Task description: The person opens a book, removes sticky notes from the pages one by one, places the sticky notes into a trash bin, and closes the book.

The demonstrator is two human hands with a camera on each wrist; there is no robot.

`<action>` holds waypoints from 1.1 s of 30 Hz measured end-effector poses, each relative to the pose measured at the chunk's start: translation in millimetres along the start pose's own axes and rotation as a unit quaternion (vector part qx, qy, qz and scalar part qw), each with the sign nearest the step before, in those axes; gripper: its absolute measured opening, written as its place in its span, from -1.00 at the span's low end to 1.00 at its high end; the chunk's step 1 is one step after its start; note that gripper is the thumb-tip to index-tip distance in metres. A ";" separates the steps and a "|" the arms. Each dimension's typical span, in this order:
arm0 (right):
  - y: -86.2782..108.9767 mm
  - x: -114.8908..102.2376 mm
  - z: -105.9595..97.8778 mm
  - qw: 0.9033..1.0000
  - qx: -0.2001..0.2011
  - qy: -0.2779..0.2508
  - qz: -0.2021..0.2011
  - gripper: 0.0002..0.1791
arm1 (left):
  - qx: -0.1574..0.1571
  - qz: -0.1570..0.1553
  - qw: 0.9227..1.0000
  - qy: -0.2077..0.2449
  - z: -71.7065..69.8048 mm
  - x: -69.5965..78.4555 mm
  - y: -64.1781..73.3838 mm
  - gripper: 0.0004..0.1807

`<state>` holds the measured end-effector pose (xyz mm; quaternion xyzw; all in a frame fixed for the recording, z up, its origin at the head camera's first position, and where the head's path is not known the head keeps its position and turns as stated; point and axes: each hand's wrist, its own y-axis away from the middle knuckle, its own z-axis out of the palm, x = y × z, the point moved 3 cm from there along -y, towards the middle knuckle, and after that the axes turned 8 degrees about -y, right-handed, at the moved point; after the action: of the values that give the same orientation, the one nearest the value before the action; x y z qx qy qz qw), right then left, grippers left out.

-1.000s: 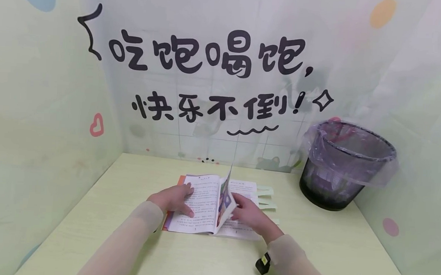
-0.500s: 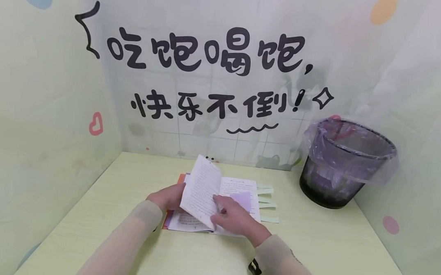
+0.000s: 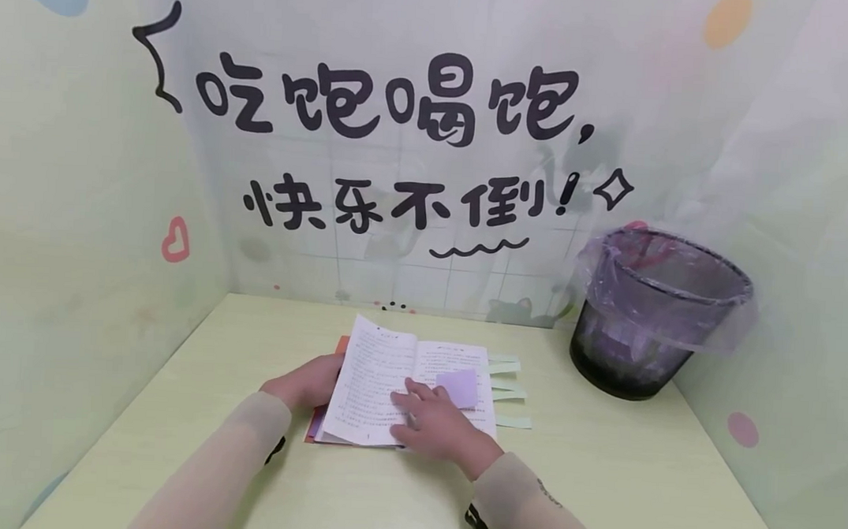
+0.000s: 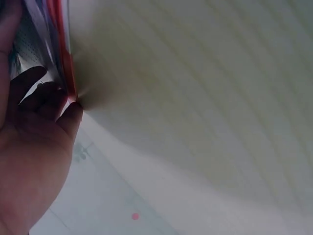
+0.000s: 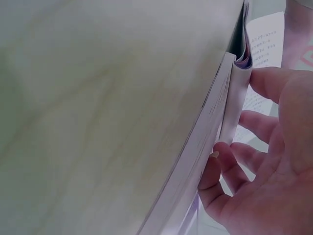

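An open book (image 3: 455,357) lies on the table, printed pages up. Its left-hand page (image 3: 377,365) is partly lifted on the outer side and covers the fingertips of my left hand (image 3: 312,382). In the left wrist view, the left hand's fingers (image 4: 72,120) touch the edge of the book's orange cover (image 4: 73,78). My right hand (image 3: 445,431) rests near the spine, fingers spread onto the left-hand page. A purple sticky note (image 3: 459,387) sits on the right-hand page, just beyond the right hand. Several pale green tabs (image 3: 509,394) stick out from the right edge.
A dark mesh bin (image 3: 623,344) with a clear purple liner stands at the table's back right. Printed curtains (image 3: 366,278) enclose the pale wooden table (image 3: 198,389) at the back and sides.
A page that stood upright near the spine has swung over to the left side. The right hand has moved left with it, uncovering the purple note; the left hand's fingers are now under the page.
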<state>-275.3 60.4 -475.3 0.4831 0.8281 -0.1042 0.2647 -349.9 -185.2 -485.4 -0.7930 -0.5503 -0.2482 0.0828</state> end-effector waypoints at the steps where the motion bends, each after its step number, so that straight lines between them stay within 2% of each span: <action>1: -0.4 -0.9 0.2 1.000 0.001 0.004 -0.001 -0.32 | 0.006 0.008 1.000 -0.005 -1.7 -1.5 -0.8 -0.62; 5: -0.7 -4.1 -0.3 1.000 0.007 0.019 -0.005 -0.33 | 0.038 0.005 0.999 -0.014 -12.6 -6.3 -1.8 -0.68; 8: -1.4 -4.4 0.2 0.999 0.009 0.034 -0.006 -0.33 | 0.060 -0.019 0.998 -0.007 -22.1 -9.8 -0.6 -0.63; 12: -4.1 -3.7 1.9 0.998 0.010 0.057 -0.015 -0.34 | 0.077 -0.035 0.996 -0.012 -33.1 -10.6 1.8 -0.51; 15: -6.7 -3.3 3.4 0.997 0.010 0.072 -0.020 -0.35 | 0.091 -0.039 0.995 -0.022 -37.4 -6.5 1.5 -0.46; 18: -8.5 -2.9 4.9 0.997 0.008 0.079 -0.017 -0.35 | 0.099 -0.031 0.994 -0.019 -35.9 3.5 -0.8 -0.42; 21: -8.9 -2.8 5.9 0.997 0.005 0.077 -0.014 -0.35 | 0.079 -0.008 0.997 -0.016 -27.8 17.3 -3.6 -0.33; 27: -8.7 -3.4 6.4 0.995 0.007 0.091 -0.027 -0.36 | -0.002 0.037 0.999 -0.024 -7.4 48.0 -8.4 0.08; 30: -8.3 -3.0 6.6 0.995 0.011 0.098 -0.031 -0.37 | -0.032 0.035 0.998 -0.035 -0.5 58.3 -9.3 0.22; 33: -8.0 -3.4 6.9 0.994 0.010 0.101 -0.032 -0.36 | -0.058 0.013 0.997 -0.048 4.9 61.1 -8.1 0.26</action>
<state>-278.5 50.9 -479.9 0.4673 0.8643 -0.0716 0.1716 -339.2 -129.3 -461.2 -0.8143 -0.5283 -0.2402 0.0135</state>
